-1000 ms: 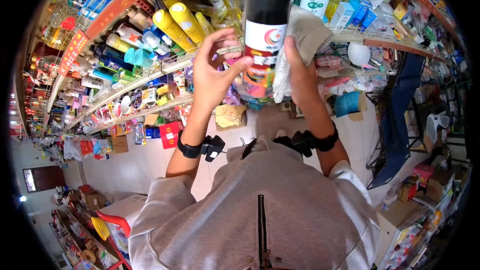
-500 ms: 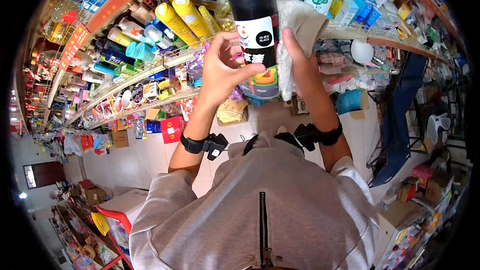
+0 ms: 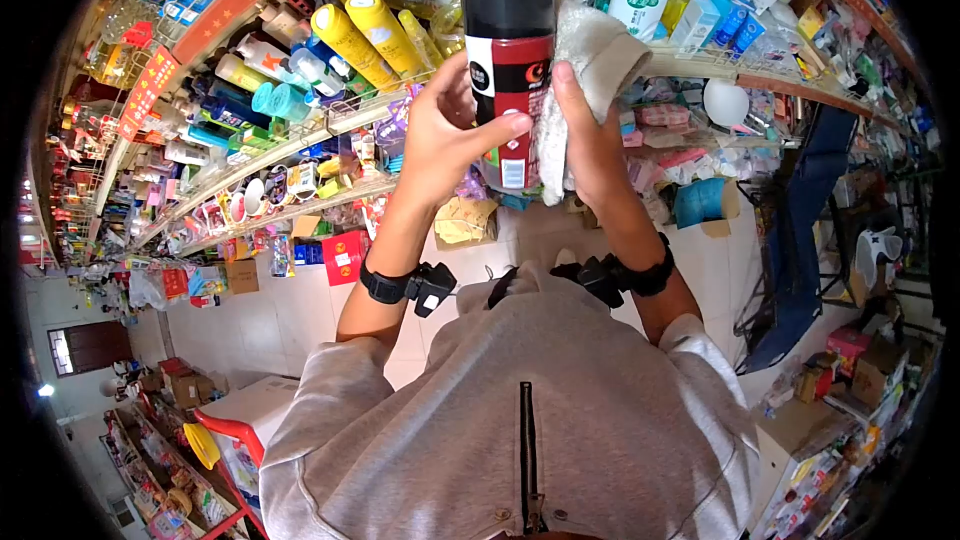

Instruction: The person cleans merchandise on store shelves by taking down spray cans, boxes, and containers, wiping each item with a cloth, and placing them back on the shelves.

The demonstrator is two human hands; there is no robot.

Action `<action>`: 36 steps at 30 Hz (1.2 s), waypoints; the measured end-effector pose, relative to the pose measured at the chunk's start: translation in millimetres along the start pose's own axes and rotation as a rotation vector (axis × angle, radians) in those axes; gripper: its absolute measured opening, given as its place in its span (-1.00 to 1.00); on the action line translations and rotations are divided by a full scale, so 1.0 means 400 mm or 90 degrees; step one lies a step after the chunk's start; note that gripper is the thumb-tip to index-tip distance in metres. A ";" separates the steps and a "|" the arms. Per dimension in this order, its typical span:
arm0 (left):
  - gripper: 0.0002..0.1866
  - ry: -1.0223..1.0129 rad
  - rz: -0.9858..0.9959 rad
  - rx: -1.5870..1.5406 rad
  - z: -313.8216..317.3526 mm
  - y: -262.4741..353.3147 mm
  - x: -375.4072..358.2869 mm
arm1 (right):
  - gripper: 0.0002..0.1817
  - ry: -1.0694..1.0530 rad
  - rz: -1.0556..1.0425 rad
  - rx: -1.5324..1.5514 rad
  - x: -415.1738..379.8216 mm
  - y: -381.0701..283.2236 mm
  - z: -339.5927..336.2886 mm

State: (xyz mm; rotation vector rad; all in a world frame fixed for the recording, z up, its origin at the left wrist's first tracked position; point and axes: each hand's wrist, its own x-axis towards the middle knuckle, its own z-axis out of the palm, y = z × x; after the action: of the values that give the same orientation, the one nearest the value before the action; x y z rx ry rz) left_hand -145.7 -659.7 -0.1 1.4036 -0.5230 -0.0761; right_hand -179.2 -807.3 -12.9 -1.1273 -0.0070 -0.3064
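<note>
A spray paint can [image 3: 520,70] with a black cap and a red, black and white label stands upright between my hands. My left hand [image 3: 455,130] is wrapped round its left side, the thumb lying across the front of the label. In my right hand [image 3: 590,140] is a whitish cloth [image 3: 595,45], pressed against the can's right side. The cloth's upper end flops over to the right above my thumb. The fingers of my right hand are mostly hidden behind the cloth.
Behind the can, a shelf [image 3: 690,65] carries bottles and boxes, among them yellow spray bottles [image 3: 385,35] and a white pouch [image 3: 640,0]. A dark blue folding chair [image 3: 800,240] stands at the right. A red box [image 3: 345,257] is below the left shelves.
The can has turned about its upright axis, so the red side with a barcode now faces me instead of the white label. The cloth and right hand have shifted slightly left.
</note>
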 end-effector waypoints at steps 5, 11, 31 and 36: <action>-0.33 -0.034 -0.021 0.055 0.006 0.027 -0.024 | -0.51 -0.015 0.029 0.015 -0.008 0.019 -0.008; -0.29 -0.038 0.090 0.261 -0.023 0.011 -0.045 | -0.45 0.061 0.014 0.062 -0.005 0.017 -0.084; -0.22 -0.134 0.103 0.489 -0.034 0.006 -0.100 | 0.05 -0.327 -0.276 -0.433 -0.004 -0.120 -0.105; -0.42 -0.103 0.008 0.429 -0.031 -0.027 -0.119 | -0.22 -0.329 -0.383 -0.592 -0.033 -0.121 -0.076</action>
State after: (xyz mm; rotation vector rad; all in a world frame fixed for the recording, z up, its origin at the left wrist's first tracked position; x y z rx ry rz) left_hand -180.3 -633.5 -25.7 2.0624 -0.7321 0.0000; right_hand -208.3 -849.9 14.6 -2.1016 -0.7365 -0.5694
